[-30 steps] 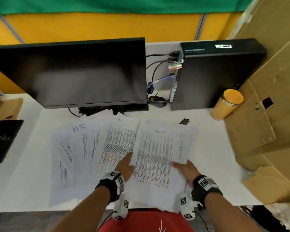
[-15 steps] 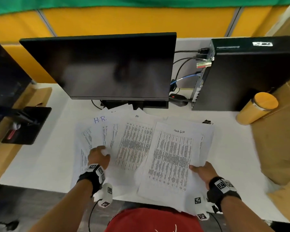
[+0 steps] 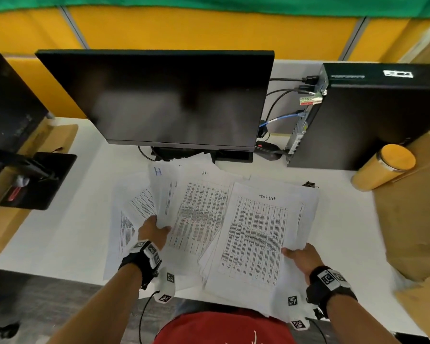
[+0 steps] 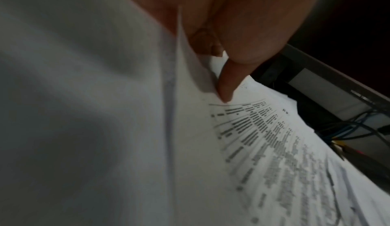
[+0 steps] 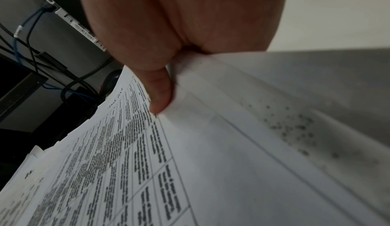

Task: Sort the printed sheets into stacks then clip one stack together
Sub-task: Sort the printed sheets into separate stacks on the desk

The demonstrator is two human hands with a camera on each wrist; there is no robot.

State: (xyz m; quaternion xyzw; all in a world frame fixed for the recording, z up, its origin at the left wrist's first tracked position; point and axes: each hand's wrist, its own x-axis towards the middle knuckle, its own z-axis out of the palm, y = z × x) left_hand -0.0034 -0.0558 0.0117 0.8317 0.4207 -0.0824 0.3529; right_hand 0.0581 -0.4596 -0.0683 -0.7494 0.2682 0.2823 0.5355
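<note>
Printed sheets lie fanned over the white desk. My left hand grips a few lifted sheets at the left of the spread, under a page with a blue "H". In the left wrist view its thumb presses on a printed page. My right hand pinches the right edge of the "Task list" stack; the thumb lies on top of the table print. A black binder clip peeks out behind the papers' far right corner.
A dark monitor stands behind the papers, with a black computer tower, cables and a mouse to its right. A yellow tumbler and cardboard are on the right. Another monitor's black base sits at the left.
My left hand went from the middle sheets to the left pile and now lifts some of them, hiding part of the blue heading. My right hand still holds the "Task list" stack.
</note>
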